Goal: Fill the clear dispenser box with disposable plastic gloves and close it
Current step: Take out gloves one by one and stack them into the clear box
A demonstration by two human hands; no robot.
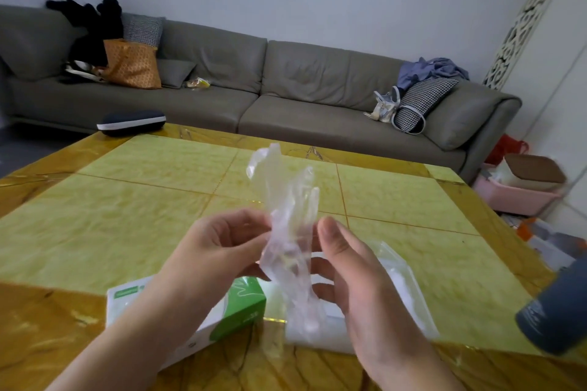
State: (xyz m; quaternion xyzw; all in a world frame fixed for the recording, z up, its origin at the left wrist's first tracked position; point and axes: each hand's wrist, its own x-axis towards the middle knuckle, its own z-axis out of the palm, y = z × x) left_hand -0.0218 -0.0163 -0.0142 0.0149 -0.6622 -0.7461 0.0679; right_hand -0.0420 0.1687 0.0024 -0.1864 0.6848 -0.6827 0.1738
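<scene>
Gripping a crumpled clear plastic glove [290, 232] upright between them, the left hand [219, 251] and right hand [352, 273] pinch it above the clear dispenser box [403, 289] and a green-and-white carton [203, 308].

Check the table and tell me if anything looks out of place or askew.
One thing: the dark grey bottle at the table's right edge looks tilted, leaning left. Otherwise nothing is spilled or damaged. Both hands hold a crumpled clear glove above the green-and-white carton and the clear dispenser box.
</scene>
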